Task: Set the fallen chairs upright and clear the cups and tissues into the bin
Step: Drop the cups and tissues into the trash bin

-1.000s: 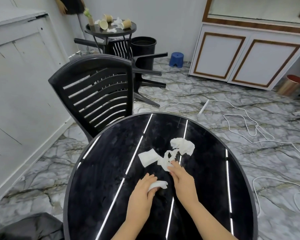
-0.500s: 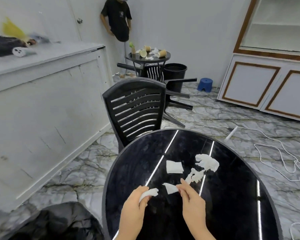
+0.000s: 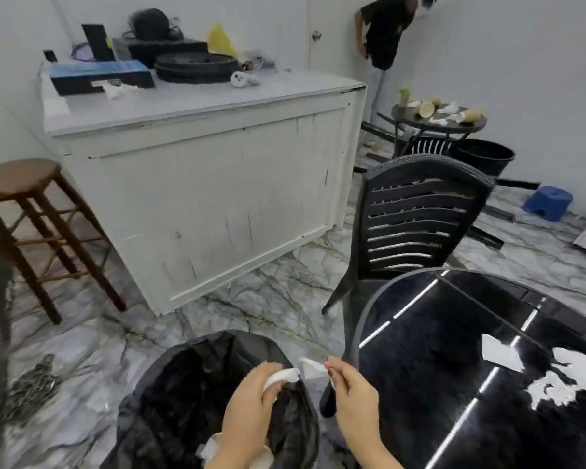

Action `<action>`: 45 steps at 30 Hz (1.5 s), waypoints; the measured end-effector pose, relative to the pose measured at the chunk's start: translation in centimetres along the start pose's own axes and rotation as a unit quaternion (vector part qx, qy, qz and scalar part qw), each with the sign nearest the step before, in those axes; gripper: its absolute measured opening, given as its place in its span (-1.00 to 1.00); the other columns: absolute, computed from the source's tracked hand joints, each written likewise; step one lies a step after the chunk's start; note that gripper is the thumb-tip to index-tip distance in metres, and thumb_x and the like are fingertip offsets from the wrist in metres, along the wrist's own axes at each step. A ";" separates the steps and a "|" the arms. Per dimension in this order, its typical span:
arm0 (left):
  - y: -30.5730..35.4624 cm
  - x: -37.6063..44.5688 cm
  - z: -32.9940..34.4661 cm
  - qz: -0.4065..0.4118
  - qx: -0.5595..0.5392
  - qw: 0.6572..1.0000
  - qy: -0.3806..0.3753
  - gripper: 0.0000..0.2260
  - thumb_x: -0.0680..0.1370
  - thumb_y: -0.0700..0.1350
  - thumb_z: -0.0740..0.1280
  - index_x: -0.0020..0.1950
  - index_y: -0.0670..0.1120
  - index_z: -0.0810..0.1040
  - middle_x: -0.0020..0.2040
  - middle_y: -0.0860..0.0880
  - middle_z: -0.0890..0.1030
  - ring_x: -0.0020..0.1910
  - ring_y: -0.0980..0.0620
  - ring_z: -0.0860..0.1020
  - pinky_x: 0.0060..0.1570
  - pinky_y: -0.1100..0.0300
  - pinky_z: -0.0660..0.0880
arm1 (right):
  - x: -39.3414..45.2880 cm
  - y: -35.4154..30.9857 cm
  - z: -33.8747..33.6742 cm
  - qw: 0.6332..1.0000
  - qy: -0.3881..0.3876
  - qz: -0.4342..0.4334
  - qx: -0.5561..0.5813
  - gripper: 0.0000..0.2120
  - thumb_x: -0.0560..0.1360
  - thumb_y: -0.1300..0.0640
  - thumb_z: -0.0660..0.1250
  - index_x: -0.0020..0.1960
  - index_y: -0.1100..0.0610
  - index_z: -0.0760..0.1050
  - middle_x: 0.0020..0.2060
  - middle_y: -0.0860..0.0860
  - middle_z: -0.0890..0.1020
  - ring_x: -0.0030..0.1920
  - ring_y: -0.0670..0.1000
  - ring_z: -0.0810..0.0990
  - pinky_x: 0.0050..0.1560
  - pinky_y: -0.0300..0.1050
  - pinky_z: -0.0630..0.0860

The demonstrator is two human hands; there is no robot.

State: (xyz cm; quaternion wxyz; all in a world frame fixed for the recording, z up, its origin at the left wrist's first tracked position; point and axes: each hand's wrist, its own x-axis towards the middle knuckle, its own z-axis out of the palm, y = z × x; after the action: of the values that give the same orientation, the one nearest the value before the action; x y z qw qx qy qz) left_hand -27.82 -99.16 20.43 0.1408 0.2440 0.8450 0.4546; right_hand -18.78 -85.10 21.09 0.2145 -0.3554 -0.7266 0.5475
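Note:
My left hand (image 3: 251,404) grips a crumpled white tissue (image 3: 279,377) above the right rim of the bin (image 3: 170,397), which is lined with a black bag. Beside it, my right hand (image 3: 352,394) pinches a second tissue piece (image 3: 313,366) over the gap between bin and black round table (image 3: 437,350). More torn tissues (image 3: 552,377) lie on that table at the right. An upright black chair (image 3: 416,218) stands behind the table. Far back, a small table (image 3: 440,121) carries cups and tissues, with a fallen chair (image 3: 427,147) and a black bucket (image 3: 486,157) by it.
A white cabinet (image 3: 217,184) with boxes and clutter on top fills the middle left. A wooden stool (image 3: 31,204) stands at the left. A person (image 3: 384,32) stands by the far wall. A blue step stool (image 3: 547,201) sits on the marble floor at the right.
My view has swung left from the table toward the bin. Both hands carried their tissue pieces off the table top and now hold them over the bin's edge.

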 end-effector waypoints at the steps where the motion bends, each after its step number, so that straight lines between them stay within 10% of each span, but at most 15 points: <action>1: -1.8 -0.4 -1.0 -0.014 0.001 1.000 0.008 -0.72 0.52 -0.13 0.32 0.01 0.29 0.44 -0.05 0.50 0.48 0.16 0.37 0.39 0.07 0.60 0.23 | -0.2 0.1 1.9 1.000 -0.010 0.010 -0.014 -0.47 0.48 0.30 0.32 -0.36 -0.35 0.50 -0.31 -0.45 0.59 -0.06 -0.37 0.55 -0.08 -0.64 0.31; 16: -24.8 -3.3 -1.2 -0.160 0.050 0.985 0.034 -0.69 0.55 -0.01 0.24 0.14 0.43 0.35 0.13 0.46 0.45 0.21 0.32 0.39 0.19 0.39 0.31 | -2.3 17.3 20.9 0.966 -0.205 0.096 -0.126 -0.65 0.50 0.23 0.30 -0.19 -0.26 0.52 0.00 -0.04 0.66 -0.03 -0.22 0.58 -0.02 -0.52 0.37; 18: -26.2 -3.4 -0.6 -0.192 0.105 0.975 0.032 -0.52 0.54 0.09 0.21 0.43 0.16 0.16 0.38 0.34 0.17 0.44 0.16 0.18 0.42 0.12 0.09 | -2.5 18.7 21.6 0.946 -0.272 0.096 -0.150 -0.68 0.53 0.08 0.28 0.26 -0.12 0.41 0.41 -0.02 0.35 0.39 -0.05 0.32 0.33 -0.19 0.29; 21: -27.1 -3.5 -0.5 -0.251 0.186 0.949 0.030 -0.29 0.51 0.25 0.15 0.50 0.03 -0.14 0.43 0.24 -0.15 0.50 0.13 -0.14 0.45 0.03 -0.16 | -2.3 19.7 21.6 0.911 -0.308 0.086 -0.260 -0.34 0.54 -0.10 0.19 0.49 -0.15 -0.13 0.46 -0.23 -0.08 0.50 -0.04 -0.14 0.45 0.15 0.02; 45: 2.5 5.4 -4.0 0.037 0.212 0.975 -0.051 -0.40 0.54 0.19 0.13 0.50 0.06 -0.02 0.54 0.08 -0.03 0.51 0.08 -0.05 0.48 -0.01 -0.04 | 0.0 -4.0 -0.1 0.949 -0.055 0.020 -0.309 -0.37 0.54 -0.21 0.07 0.50 -0.11 -0.13 0.52 -0.14 -0.16 0.51 -0.05 -0.20 0.47 0.12 -0.12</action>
State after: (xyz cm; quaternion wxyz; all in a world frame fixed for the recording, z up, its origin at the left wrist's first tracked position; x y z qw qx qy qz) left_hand -33.46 -97.91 24.62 0.1121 0.3226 0.9042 0.2566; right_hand -19.87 -85.64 24.92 0.0429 -0.3882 -0.8637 0.3186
